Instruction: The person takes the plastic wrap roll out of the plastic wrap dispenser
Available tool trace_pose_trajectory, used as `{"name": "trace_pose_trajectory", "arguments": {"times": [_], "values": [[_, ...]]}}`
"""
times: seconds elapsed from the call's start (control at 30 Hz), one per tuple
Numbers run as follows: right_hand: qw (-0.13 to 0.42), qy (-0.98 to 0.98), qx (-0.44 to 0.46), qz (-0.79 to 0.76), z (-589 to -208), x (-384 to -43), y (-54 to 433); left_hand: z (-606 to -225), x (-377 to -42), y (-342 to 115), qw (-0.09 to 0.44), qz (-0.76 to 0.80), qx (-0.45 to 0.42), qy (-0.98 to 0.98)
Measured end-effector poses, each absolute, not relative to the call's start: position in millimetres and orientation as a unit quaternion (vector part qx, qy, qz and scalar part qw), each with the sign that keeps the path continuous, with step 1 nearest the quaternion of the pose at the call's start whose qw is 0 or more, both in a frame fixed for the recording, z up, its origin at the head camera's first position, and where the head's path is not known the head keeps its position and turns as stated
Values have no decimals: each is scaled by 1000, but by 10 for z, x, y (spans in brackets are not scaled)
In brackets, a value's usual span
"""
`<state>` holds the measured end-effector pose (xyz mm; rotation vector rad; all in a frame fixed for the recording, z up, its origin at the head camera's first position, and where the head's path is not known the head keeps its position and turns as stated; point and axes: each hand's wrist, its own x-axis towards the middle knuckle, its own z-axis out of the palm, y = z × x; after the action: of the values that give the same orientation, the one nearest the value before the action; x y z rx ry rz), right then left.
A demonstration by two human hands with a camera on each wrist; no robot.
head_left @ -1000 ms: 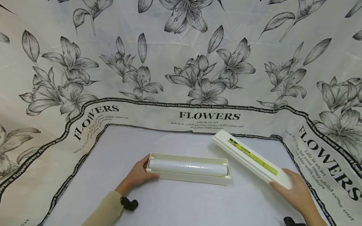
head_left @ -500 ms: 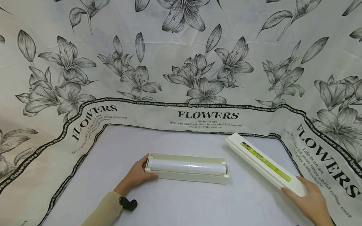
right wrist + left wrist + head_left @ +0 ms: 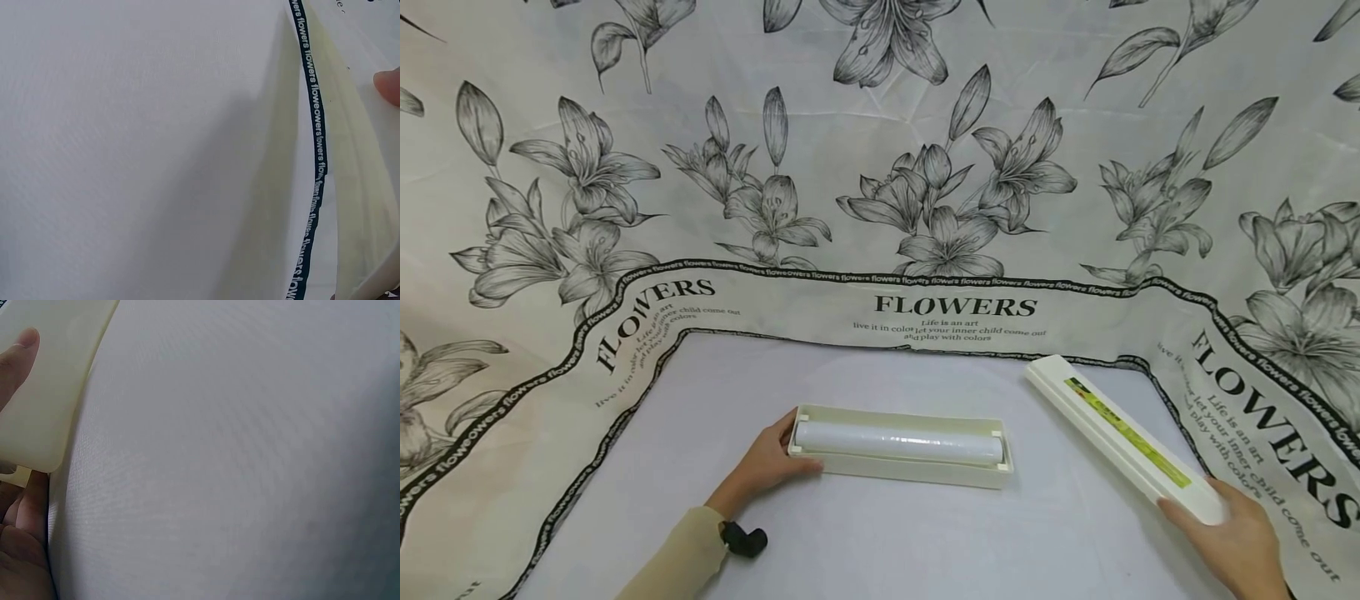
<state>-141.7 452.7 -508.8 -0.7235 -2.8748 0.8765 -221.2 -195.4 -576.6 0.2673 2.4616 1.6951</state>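
Note:
A long cream box (image 3: 917, 477) lies on the white surface without its cover, a roll of plastic wrap (image 3: 898, 443) lengthwise inside. My left hand (image 3: 767, 460) grips the box's left end, thumb along the front wall; the left wrist view shows that thumb (image 3: 19, 359) against the box end. Off to the right, my right hand (image 3: 1236, 529) holds the near end of the box's white lid (image 3: 1123, 433), which slants away to the upper left and bears a yellow-green label. The right wrist view catches the lid's pale side (image 3: 362, 181) and one fingertip.
White cloth (image 3: 925, 542) covers the work surface. Behind and at both sides rises a floral fabric (image 3: 775, 308) with black lettered bands, its right-hand border close to my right hand. A black strap piece (image 3: 745, 540) sits at my left wrist.
My right hand has carried the lid farther right and slightly nearer me, away from the box. The left hand and the box with the roll have stayed in place.

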Motion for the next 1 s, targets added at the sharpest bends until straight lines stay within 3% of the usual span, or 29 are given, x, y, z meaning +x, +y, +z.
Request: {"name": "trace_pose_trajectory", "arguments": {"times": [0.47,1.0], "values": [[37,-912,-307,269,-5198,-1411,4502,-5776,-2211,-1959,72,569,93,814],[47,-911,-306,272,-5325,-1477,4442,-5761,-2206,-1957,71,574,94,810]]}}
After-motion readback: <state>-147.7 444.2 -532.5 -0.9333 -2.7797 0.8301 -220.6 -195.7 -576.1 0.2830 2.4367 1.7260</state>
